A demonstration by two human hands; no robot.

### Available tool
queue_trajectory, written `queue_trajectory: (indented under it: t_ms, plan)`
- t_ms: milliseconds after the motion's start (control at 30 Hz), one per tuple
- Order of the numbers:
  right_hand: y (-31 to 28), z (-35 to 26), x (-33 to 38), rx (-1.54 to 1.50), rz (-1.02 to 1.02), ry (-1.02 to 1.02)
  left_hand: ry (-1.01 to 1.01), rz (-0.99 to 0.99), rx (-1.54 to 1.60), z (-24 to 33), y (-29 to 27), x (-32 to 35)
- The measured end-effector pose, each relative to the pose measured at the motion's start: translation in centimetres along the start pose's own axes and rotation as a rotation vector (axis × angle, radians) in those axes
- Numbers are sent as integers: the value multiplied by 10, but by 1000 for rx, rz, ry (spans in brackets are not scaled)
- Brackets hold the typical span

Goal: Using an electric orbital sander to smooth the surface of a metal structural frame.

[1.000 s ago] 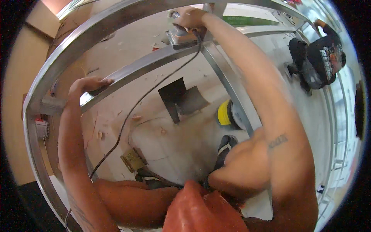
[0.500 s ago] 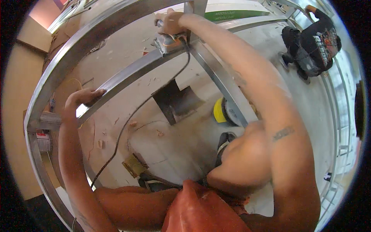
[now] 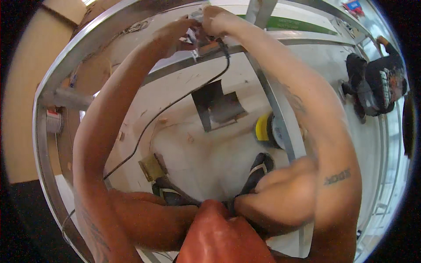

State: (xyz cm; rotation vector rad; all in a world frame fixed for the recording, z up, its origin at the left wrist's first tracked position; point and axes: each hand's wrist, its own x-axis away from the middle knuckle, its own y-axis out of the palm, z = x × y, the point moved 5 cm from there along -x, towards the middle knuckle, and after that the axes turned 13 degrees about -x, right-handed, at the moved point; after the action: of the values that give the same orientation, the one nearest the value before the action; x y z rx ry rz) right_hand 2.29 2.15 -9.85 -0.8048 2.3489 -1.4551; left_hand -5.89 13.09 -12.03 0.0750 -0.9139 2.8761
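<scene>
A corded power sander (image 3: 209, 46), grey with orange along its lower edge, is at the far bar (image 3: 171, 66) of a welded metal frame. My right hand (image 3: 214, 21) is closed over the tool's top. My left hand (image 3: 179, 31) is at the tool's left side, with bent fingers gripping its end; motion smears the fingertips. A black cord (image 3: 175, 101) leaves the sander and runs down to the lower left, passing behind my left forearm. Whether the sander's base rests flat on the bar I cannot tell.
Inside the frame, a dark cut sheet (image 3: 206, 107), a yellow-and-black round container (image 3: 264, 129) and a small yellowish block (image 3: 151, 168) lie on the dusty floor. A green-and-white panel (image 3: 298, 25) lies beyond. A co-worker (image 3: 377, 83) in dark clothes crouches at the right.
My left hand has left the bar on the left and come up to the sander. The sander looks tilted compared with before. My right hand stays on it. The view has shifted slightly.
</scene>
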Motion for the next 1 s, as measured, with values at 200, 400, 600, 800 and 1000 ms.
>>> queue_trajectory:
  t_ms: [200, 400, 600, 800, 1000]
  plan:
    - [7, -34, 28, 133, 71, -314, -43, -83, 717, 4, 27, 4]
    - [31, -42, 89, 159, 98, -411, -68, 229, 1042, -56, 83, -29]
    - [39, -35, 116, -23, 227, -477, 1, 348, 1142, -110, 89, -76]
    - [43, -15, 164, 104, 185, -618, -202, 180, 1010, -43, 98, -82]
    - [25, 4, 168, -103, 42, -626, -154, 291, 976, -44, 102, -99]
